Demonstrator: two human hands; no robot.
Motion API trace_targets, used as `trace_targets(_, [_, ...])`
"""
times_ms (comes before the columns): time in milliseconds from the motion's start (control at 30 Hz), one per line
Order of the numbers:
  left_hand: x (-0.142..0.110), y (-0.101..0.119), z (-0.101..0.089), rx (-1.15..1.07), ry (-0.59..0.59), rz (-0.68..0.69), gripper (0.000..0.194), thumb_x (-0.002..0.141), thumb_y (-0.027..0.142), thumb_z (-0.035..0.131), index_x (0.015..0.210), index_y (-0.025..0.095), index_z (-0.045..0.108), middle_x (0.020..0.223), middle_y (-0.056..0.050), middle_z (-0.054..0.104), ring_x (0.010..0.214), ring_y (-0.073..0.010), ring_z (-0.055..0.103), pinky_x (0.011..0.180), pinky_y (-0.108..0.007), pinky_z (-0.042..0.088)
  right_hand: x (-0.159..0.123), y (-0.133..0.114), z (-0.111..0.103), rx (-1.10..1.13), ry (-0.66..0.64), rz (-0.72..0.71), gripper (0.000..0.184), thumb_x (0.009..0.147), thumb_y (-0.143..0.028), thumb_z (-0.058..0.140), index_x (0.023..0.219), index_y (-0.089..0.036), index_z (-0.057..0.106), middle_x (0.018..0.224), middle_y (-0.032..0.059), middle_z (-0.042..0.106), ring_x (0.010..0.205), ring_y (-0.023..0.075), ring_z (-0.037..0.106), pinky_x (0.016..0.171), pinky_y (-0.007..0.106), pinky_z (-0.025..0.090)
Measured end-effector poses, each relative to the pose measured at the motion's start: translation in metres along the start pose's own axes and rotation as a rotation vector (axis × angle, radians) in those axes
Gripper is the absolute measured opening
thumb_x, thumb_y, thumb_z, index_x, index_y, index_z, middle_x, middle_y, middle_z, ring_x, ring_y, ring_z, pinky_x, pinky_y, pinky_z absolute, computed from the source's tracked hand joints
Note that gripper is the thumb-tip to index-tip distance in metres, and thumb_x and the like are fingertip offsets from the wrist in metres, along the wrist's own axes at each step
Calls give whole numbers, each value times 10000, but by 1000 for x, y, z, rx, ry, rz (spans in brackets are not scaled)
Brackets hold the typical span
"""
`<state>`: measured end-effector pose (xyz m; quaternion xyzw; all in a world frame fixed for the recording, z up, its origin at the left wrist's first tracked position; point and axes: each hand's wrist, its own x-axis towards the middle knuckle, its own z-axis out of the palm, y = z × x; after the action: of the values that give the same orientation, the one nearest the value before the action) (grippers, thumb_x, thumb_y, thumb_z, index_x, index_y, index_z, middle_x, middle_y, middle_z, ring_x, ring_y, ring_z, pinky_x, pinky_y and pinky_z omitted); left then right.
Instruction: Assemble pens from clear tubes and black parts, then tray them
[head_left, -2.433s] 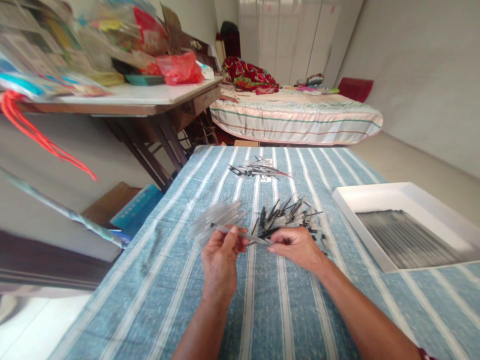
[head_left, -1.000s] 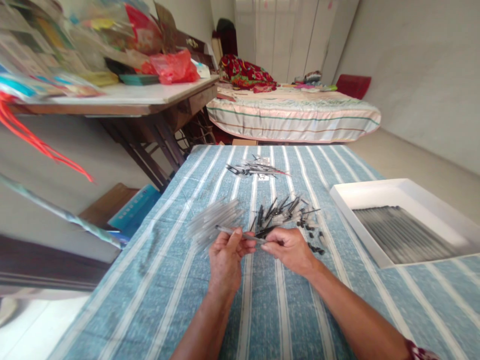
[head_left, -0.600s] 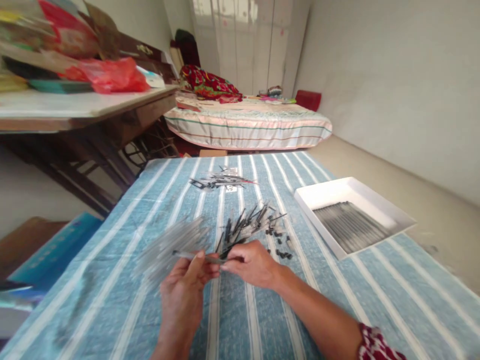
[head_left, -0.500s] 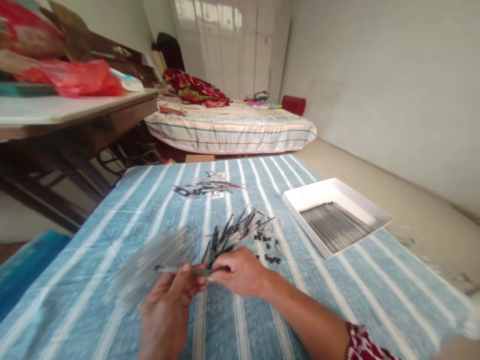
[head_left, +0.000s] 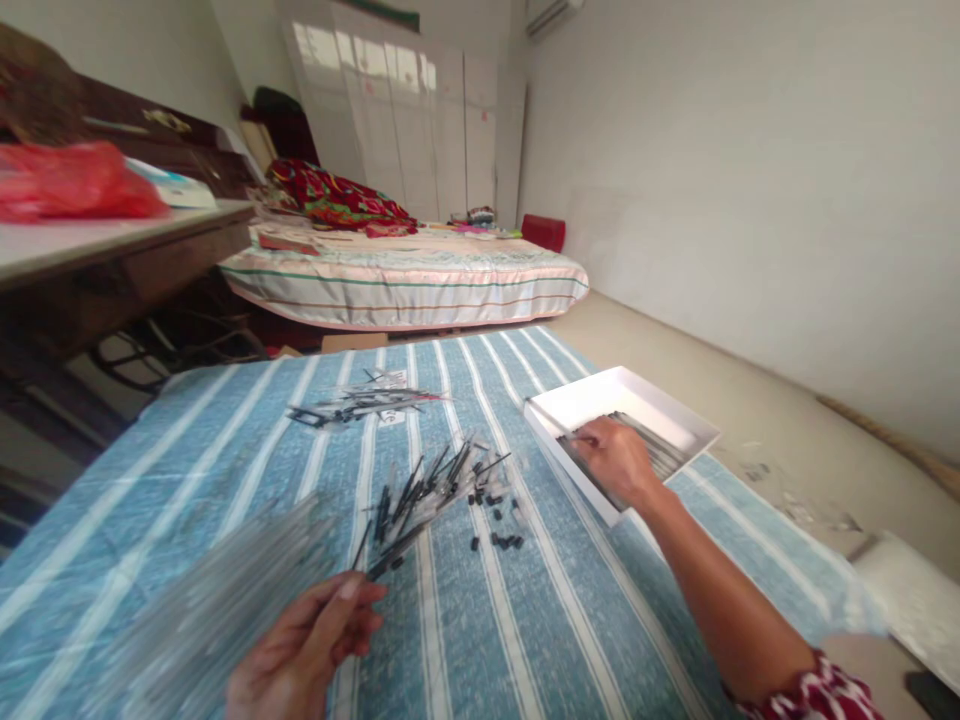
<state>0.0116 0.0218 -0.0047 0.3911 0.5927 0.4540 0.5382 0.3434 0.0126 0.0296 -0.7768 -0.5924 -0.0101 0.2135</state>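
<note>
My right hand (head_left: 611, 455) reaches into the white box (head_left: 576, 398), its fingers pinched on a grey, clear-barrelled pen (head_left: 553, 420) that is partly covered. Under and beside it lies a row of similar pens (head_left: 664, 455). Above the cloth at the front, my left hand (head_left: 315, 640) has its thumb pressed to curled fingers, and no object shows in it. Just beyond its fingertips is a loose pile of black and clear pen parts (head_left: 427, 490). Small black caps (head_left: 506, 542) are scattered to the right of that pile. Clear tubes (head_left: 225, 590), blurred, are heaped at the left.
A blue-and-white striped cloth (head_left: 450, 640) covers the table. Further back lies a bundle of thin dark and clear sticks (head_left: 367, 402) with a printed label. A wooden desk (head_left: 187, 250) with a red plastic bag (head_left: 75, 182) stands left; a bed (head_left: 420, 285) is behind.
My right hand has left my left hand and moved right into the box, and the pen is out of the left hand. The view has turned right.
</note>
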Motion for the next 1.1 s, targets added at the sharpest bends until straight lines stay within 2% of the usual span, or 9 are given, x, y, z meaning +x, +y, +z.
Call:
trace_targets(67, [-1, -1, 2, 73, -5, 35, 377, 524, 426, 696, 795, 170, 638, 707, -12, 700, 602, -173, 603, 547, -255, 481, 5, 42, -12, -166, 18, 176, 227, 817, -270, 468, 790, -179, 674, 905, 85, 643, 826, 211, 585, 619, 267, 375])
trace_targets(133, [-3, -1, 4, 134, -25, 68, 346, 547, 410, 681, 802, 181, 639, 697, -3, 697, 608, -176, 605, 537, -254, 482, 6, 75, -19, -245, -2, 258, 249, 816, -272, 458, 807, -173, 687, 923, 103, 641, 829, 222, 592, 608, 267, 373])
trace_targets(200, [-4, -1, 6, 177, -41, 88, 329, 557, 404, 674, 802, 188, 638, 692, 3, 697, 610, -180, 608, 538, -257, 486, 5, 97, -23, -299, -37, 311, 271, 817, -289, 450, 820, -175, 696, 930, 111, 643, 823, 221, 602, 602, 260, 376])
trace_targets(300, [-4, -2, 6, 213, -54, 98, 321, 568, 405, 666, 804, 190, 632, 682, 5, 697, 602, -183, 609, 538, -259, 488, 2, 114, -23, -349, -99, 344, 282, 813, -312, 449, 837, -189, 702, 941, 106, 649, 843, 220, 609, 615, 253, 391])
trace_targets(533, [-3, -6, 7, 226, -60, 93, 315, 582, 386, 659, 818, 181, 616, 666, 0, 693, 590, -178, 600, 521, -254, 480, 1, 121, -17, -403, -188, 378, 305, 827, -312, 423, 856, -172, 693, 953, 125, 659, 886, 238, 618, 671, 279, 429])
trace_targets(700, [-5, -3, 10, 213, -64, 104, 295, 557, 390, 667, 763, 182, 627, 641, 0, 685, 563, -171, 589, 507, -252, 473, 0, 123, -14, -420, -200, 392, 326, 837, -328, 428, 846, -131, 688, 928, 166, 663, 888, 268, 625, 687, 313, 443])
trace_targets(933, [-6, -1, 11, 180, -44, 110, 341, 503, 428, 682, 723, 173, 630, 610, -18, 673, 519, -174, 575, 476, -271, 458, -4, 119, -18, -419, -143, 362, 332, 850, -327, 409, 829, -146, 687, 868, 161, 675, 803, 267, 638, 620, 323, 436])
trace_targets(1100, [-5, -3, 6, 183, 4, 179, 326, 560, 430, 658, 739, 160, 622, 609, -17, 662, 511, -155, 570, 472, -256, 442, -11, 99, -17, -386, -58, 286, 339, 860, -323, 379, 822, -178, 683, 939, 133, 662, 802, 251, 629, 608, 317, 431])
